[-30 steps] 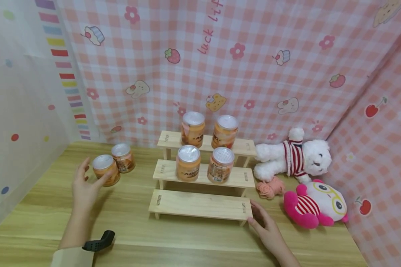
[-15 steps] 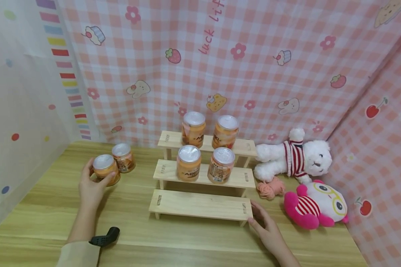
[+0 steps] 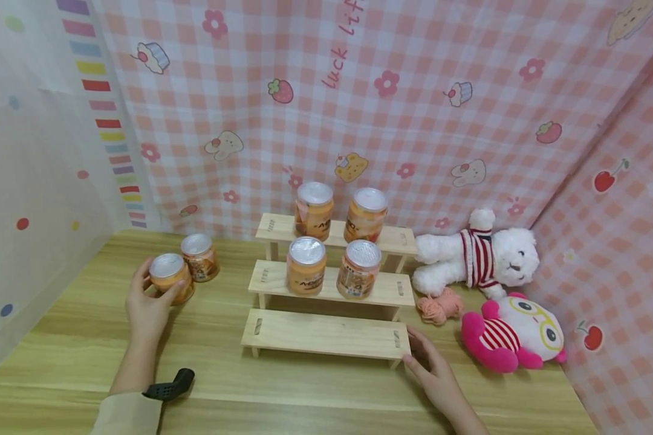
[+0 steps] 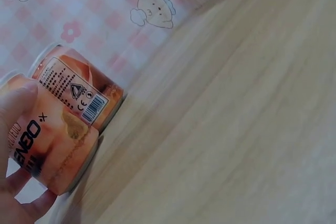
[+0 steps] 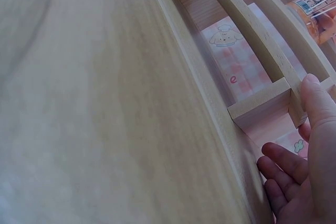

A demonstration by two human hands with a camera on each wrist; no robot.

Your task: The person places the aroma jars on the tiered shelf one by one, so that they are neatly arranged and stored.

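Note:
My left hand (image 3: 148, 308) grips an orange tin can (image 3: 170, 275) with a silver lid, thumb on one side and fingers round the other. In the left wrist view that can (image 4: 58, 135) stands on the table, close beside a second can (image 3: 200, 258). At the right end of a three-step wooden display shelf (image 3: 326, 335), my right hand (image 3: 435, 368) holds the lowest board with thumb and forefinger. The right wrist view shows the thumb on the board's end (image 5: 295, 98) and the other fingers loosely bent below. Several matching cans stand on the middle and top boards, one being a can (image 3: 306, 269).
Right of the shelf lie a pink yarn bundle (image 3: 441, 306), a white teddy bear (image 3: 479, 254) in a striped sweater and a pink-and-white plush toy (image 3: 514, 332). A pink checked cloth (image 3: 326, 121) hangs behind. The wooden table (image 3: 239, 393) extends in front.
My left hand has moved right and closed its fingers and thumb round the nearer can. The right hand has stayed at the shelf's end.

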